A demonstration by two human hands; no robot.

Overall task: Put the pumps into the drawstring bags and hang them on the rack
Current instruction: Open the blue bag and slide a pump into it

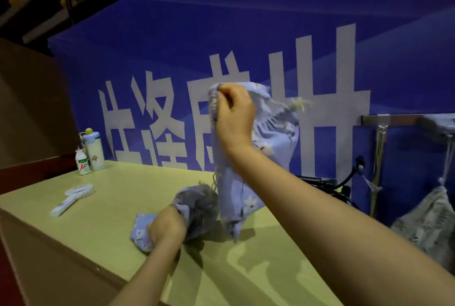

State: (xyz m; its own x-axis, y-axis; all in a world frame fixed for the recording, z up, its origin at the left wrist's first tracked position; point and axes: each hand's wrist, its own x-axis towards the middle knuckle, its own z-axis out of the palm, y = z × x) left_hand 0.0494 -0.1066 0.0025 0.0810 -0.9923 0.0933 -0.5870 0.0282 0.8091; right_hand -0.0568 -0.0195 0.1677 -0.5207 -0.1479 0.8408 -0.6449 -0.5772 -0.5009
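Our right hand (234, 113) pinches the top of a blue bag (248, 157) hanging long-way down, the rack (394, 119) to its right, while our left hand (167, 226) grips another bag (194, 207).

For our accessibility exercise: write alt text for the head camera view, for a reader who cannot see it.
A person's right hand lifts a blue floral drawstring bag by its gathered top above a table, while the left hand presses on other bags lying there. Another bag hangs from a metal rack at right.
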